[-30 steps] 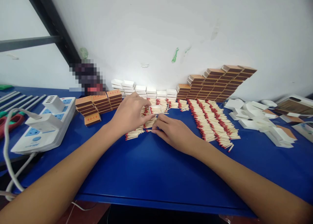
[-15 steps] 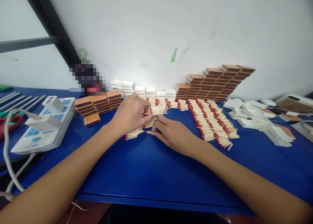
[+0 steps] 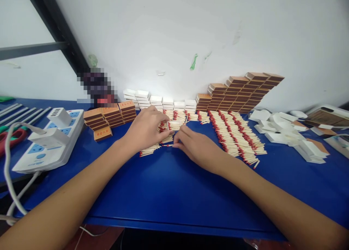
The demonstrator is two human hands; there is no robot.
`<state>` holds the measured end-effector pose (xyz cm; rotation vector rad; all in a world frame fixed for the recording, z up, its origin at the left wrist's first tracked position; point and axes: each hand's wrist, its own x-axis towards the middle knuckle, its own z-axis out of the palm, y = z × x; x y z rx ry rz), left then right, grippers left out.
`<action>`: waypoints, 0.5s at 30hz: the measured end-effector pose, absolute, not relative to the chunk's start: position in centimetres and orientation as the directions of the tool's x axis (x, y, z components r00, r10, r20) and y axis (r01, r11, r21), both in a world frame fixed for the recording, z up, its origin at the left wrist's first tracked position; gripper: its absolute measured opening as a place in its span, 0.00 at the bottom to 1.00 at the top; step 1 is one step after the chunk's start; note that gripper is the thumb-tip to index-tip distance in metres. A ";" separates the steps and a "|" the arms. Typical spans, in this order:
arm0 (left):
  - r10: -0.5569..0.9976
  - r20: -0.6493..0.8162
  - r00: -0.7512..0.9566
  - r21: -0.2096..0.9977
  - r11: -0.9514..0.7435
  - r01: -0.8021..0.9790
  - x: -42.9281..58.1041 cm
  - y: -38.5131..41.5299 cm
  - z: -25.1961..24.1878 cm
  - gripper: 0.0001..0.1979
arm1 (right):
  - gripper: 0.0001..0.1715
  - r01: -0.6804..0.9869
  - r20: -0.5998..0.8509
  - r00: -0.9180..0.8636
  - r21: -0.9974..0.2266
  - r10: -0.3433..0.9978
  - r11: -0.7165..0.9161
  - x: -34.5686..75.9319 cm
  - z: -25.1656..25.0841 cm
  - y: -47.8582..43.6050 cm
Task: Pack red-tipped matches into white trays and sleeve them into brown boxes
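Note:
My left hand [image 3: 148,128] is closed on a small white matchbox tray [image 3: 174,123], held between thumb and fingers over the loose matches. Just right of it, my right hand [image 3: 195,144] pinches the plain end of a single match [image 3: 167,145], whose red head points left. Red-headed matches [image 3: 149,150] lie beneath and beside my left hand. Long rows of matches [image 3: 231,133] spread to the right of my right hand. Behind the hands, white trays [image 3: 156,100] stand stacked along the wall.
Brown matchboxes are stacked at left [image 3: 111,115] and at back right [image 3: 240,93]. Loose white trays [image 3: 283,128] lie at right. A white power strip [image 3: 51,148] with plugs and cables sits at left on the blue table [image 3: 174,192], near red-handled scissors [image 3: 16,137].
My right hand has moved slightly right, a little away from the white tray, and the match at its fingertips now shows more. My left hand has barely shifted.

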<state>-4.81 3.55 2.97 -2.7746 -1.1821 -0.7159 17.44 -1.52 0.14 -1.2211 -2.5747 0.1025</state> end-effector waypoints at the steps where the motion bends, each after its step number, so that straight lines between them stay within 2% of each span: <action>1: 0.667 0.429 0.610 0.144 -0.717 0.682 -4.8 3.5 2.9 0.13 | 0.07 0.751 0.276 -0.577 -0.190 0.769 0.632 17.9 0.3 -1.3; 5: 0.639 0.417 0.646 0.187 -0.756 0.628 -4.4 3.1 2.8 0.16 | 0.09 0.797 0.421 -0.481 -0.157 0.769 0.584 19.5 1.0 -0.5; 9: 0.616 0.421 0.665 0.226 -0.782 0.581 -4.1 2.7 3.0 0.16 | 0.08 0.797 0.433 -0.487 -0.135 0.759 0.588 19.8 1.4 -0.3; 15: 0.661 0.459 0.593 0.224 -0.733 0.643 -4.5 3.1 3.4 0.13 | 0.11 0.733 0.523 -0.485 -0.194 0.701 0.652 18.6 1.1 -1.5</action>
